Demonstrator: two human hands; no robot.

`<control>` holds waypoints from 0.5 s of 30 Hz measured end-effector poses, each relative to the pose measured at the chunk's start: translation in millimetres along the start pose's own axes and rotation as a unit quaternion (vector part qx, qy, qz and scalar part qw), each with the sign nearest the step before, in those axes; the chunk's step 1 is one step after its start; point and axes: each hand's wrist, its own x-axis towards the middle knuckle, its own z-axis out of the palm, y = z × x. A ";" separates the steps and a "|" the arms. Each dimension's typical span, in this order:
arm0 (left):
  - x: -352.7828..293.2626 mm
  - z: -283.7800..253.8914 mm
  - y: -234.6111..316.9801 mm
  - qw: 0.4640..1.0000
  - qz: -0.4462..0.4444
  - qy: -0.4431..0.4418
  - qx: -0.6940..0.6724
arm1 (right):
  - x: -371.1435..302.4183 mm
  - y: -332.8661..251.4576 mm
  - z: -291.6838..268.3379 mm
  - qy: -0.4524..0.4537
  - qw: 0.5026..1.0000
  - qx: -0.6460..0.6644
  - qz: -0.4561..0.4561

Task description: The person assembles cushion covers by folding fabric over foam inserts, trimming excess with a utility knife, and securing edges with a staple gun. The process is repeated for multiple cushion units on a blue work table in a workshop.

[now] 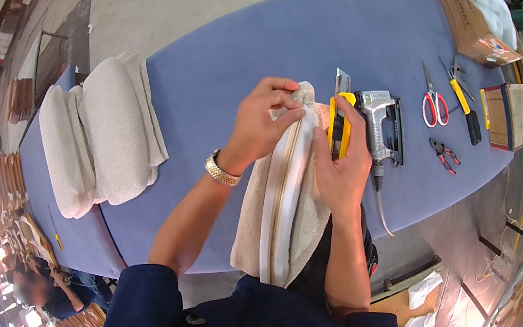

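A beige fabric cover (251, 210) lies lengthwise in front of me at the table's near edge. Down its middle runs a long zipper strip (282, 194) with white borders. My left hand (265, 119) pinches the far end of the strip between thumb and fingers; a metal-band watch is on that wrist. In my right hand (345, 163) is a yellow utility knife (345, 139), its blade out and pointing away from me. That hand rests beside the strip's right border. Just right of it lies a silver staple gun (379, 114) with a hose.
Folded beige fabric pieces (116, 133) lie on the blue table (239, 43) at left. Toward the right are red-handled scissors (434, 109), small cutters (444, 155), a yellow-black tool (465, 110) and boxes (511, 117). Another person (60, 289) is at lower left.
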 end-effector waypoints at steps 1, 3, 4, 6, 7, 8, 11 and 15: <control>-1.3 -2.4 -3.6 1.000 0.000 -0.008 -0.012 | 3.7 0.3 1.4 -0.016 0.999 -0.033 -0.002; -3.4 -6.8 -5.1 0.999 0.002 -0.025 -0.034 | 11.6 -1.2 3.7 -0.050 0.994 -0.097 -0.007; -4.2 -9.3 -2.9 0.998 0.003 -0.034 -0.043 | 14.8 -0.5 5.7 -0.063 0.993 -0.098 0.000; -5.8 -11.7 0.4 0.998 0.000 -0.045 -0.051 | 19.1 1.8 10.5 -0.089 0.991 -0.100 0.012; -6.5 -11.2 1.9 0.998 -0.004 -0.046 -0.049 | 20.1 4.3 12.7 -0.092 0.990 -0.105 0.023; -7.2 -10.4 3.5 0.998 -0.009 -0.047 -0.047 | 20.4 8.3 14.5 -0.094 0.989 -0.110 0.035; -10.0 -7.5 9.8 1.000 0.004 -0.024 -0.013 | 16.4 15.5 18.3 -0.066 0.992 -0.096 0.043; -7.5 1.8 14.4 0.992 0.060 0.006 0.115 | 7.6 50.9 27.5 0.016 1.000 0.001 -0.016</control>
